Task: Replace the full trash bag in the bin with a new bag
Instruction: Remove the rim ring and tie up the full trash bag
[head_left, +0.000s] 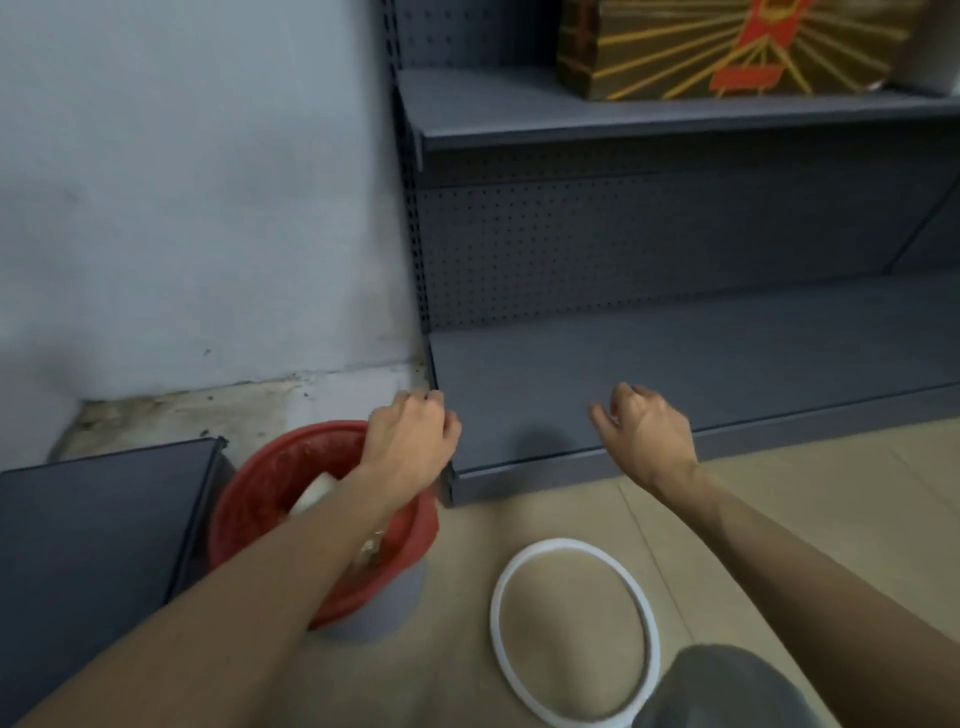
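1. Red trash bag (260, 488) lines a grey bin (384, 603); its edge is folded down over the bin's rim, so only the lower part of the bin wall shows.
2. Bin stands on the tan tiled floor (779, 519), between a low dark grey shelf unit (93, 530) on the left and the base of a grey metal shelving rack (675, 374) on the right.
3. Inside the bag: pale rubbish, including a white piece (314, 493) near the middle; the details are blurred.
4. Left hand (410, 441) is above the far right edge of the bag, fingers curled inward. Whether they pinch the bag's edge cannot be told; the fingertips are turned away from the camera.
5. Right hand (647, 431) is in the air over the front lip of the rack's bottom shelf, well apart from the bin. Fingers loosely bent, thumb out, nothing held.
6. White ring (498, 639) lies flat on the floor just right of the bin, not touching it.
7. Upper rack shelf carries a brown box (675, 52) with gold rays and a red panel.
8. Grey rounded shape (727, 691) at the bottom right; cannot tell what it is.
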